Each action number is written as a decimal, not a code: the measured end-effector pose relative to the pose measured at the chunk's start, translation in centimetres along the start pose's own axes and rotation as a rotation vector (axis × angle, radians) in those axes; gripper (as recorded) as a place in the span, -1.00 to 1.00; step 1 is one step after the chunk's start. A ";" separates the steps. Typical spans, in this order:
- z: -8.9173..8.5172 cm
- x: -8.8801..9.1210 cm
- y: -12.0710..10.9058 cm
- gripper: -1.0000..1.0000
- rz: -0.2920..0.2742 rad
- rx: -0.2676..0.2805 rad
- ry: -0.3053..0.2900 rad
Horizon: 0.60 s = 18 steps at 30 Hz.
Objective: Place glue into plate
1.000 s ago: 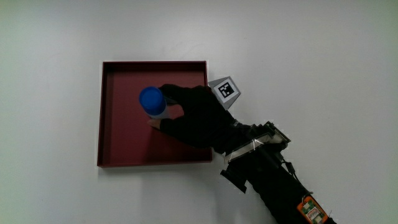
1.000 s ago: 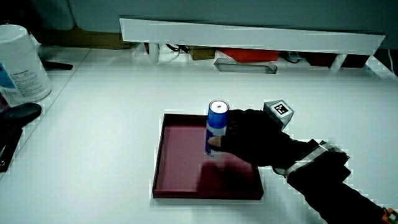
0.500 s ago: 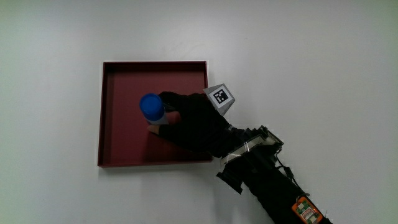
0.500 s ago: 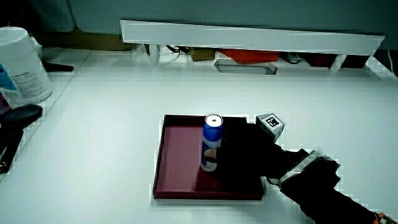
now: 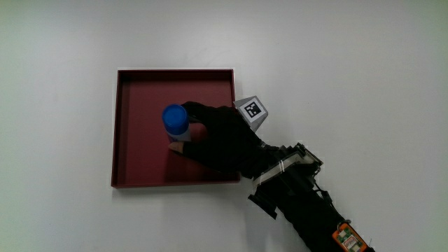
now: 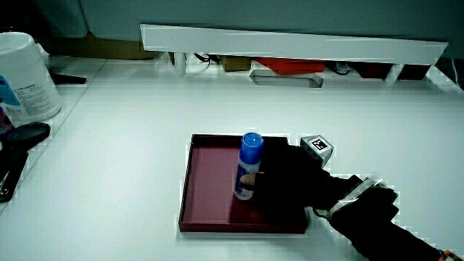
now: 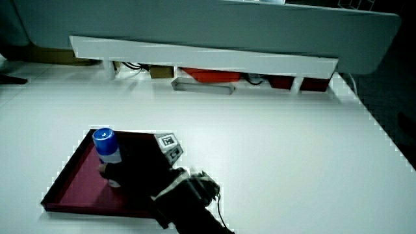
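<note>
A glue stick with a blue cap (image 5: 176, 118) (image 6: 248, 167) (image 7: 106, 153) stands upright inside the dark red square plate (image 5: 140, 168) (image 6: 209, 192) (image 7: 75, 179), near its middle. The black-gloved hand (image 5: 217, 137) (image 6: 286, 185) (image 7: 140, 170) reaches over the plate's edge and is curled around the glue stick's body, thumb on the nearer side. The patterned cube (image 5: 253, 110) sits on the back of the hand, above the plate's rim.
A white tub (image 6: 22, 76) and a black tool (image 6: 18, 141) lie at the table's edge in a side view. A low white partition (image 6: 290, 40) (image 7: 201, 55) with boxes and cables under it runs along the table, farther from the person than the plate.
The glue stick came down with the hand from above the plate to stand on the plate's floor. The fingers stay wrapped around it.
</note>
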<state>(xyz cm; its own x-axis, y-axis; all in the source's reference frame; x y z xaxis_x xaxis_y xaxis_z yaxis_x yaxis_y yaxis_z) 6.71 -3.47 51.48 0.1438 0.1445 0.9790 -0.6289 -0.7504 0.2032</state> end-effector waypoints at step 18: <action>4.8 -3.4 -10.4 -1.00 -0.165 -0.054 -0.296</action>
<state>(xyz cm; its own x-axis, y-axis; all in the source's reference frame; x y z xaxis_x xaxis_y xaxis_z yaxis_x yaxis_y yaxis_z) 16.44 0.74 45.98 0.4573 0.0615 0.8872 -0.6171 -0.6963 0.3664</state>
